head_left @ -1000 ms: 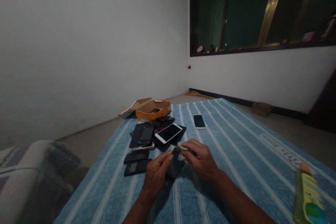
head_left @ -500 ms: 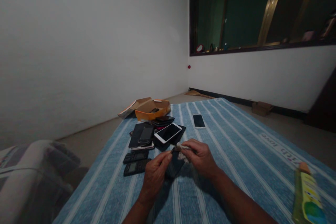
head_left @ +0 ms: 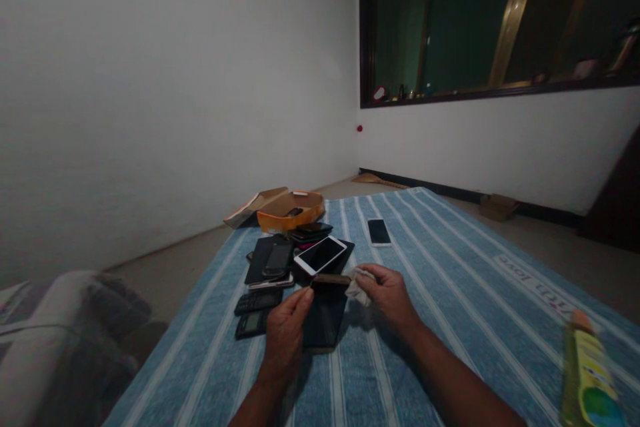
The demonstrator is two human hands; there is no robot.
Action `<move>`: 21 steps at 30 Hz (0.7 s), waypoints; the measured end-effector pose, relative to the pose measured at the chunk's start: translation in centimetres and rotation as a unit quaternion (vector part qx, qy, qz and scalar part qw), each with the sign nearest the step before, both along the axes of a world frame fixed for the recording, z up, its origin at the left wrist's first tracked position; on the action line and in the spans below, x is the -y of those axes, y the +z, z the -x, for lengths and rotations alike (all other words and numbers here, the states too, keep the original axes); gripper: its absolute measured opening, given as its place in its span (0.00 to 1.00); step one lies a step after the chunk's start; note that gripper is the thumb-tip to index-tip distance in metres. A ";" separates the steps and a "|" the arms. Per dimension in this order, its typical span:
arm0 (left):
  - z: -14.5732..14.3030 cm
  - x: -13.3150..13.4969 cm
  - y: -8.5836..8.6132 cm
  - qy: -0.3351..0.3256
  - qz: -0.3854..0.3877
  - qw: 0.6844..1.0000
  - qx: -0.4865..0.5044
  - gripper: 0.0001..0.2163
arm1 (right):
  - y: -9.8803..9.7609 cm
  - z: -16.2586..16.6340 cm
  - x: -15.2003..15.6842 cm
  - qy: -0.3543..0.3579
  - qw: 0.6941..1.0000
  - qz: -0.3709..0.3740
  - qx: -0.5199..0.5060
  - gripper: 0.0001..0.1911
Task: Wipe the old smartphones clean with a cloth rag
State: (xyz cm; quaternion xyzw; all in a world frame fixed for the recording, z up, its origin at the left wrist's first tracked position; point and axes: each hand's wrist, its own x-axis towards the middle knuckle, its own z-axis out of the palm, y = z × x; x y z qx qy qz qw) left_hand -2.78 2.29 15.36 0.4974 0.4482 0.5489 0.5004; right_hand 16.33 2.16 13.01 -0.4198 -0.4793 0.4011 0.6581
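Observation:
My left hand (head_left: pixel 285 333) grips a dark smartphone (head_left: pixel 325 321) by its left edge, holding it screen up just above the striped blue cloth (head_left: pixel 450 293). Just right of the phone's top end, my right hand (head_left: pixel 387 293) is closed on a small crumpled white cloth (head_left: pixel 358 283). Beyond the hands lies a pile of phones, with a white-framed phone (head_left: pixel 321 253) on top and a dark one (head_left: pixel 278 258) to its left. Two small black keypad phones (head_left: pixel 255 310) lie left of my left hand. A single phone (head_left: pixel 379 232) lies farther back.
An orange cardboard box (head_left: pixel 293 209) with open flaps stands at the cloth's far left corner. A yellow-green bottle (head_left: pixel 585 377) lies at the right near edge. Grey bedding (head_left: pixel 60 340) is at the left. A small brown box (head_left: pixel 497 207) sits by the far wall.
The dark phone has tilted flatter, its screen now facing up, and my left hand has shifted down its edge. My right hand with the white cloth has drawn off to the right of the phone.

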 end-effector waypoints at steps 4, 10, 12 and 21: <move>-0.2 0.1 -0.1 0.005 -0.008 1.000 -0.007 0.23 | 1.1 0.2 0.3 -0.016 1.000 -0.024 0.004 0.18; -0.5 0.5 0.0 0.003 -0.007 1.000 -0.015 0.23 | 1.5 1.6 1.0 -0.012 1.000 -0.026 0.006 0.18; -0.7 0.5 0.0 0.007 0.001 1.000 0.005 0.23 | 0.9 2.3 1.0 -0.018 0.999 -0.008 -0.029 0.20; -1.1 0.3 -0.1 0.009 0.028 0.994 0.101 0.22 | -0.7 3.8 1.4 0.024 0.999 0.026 -0.035 0.20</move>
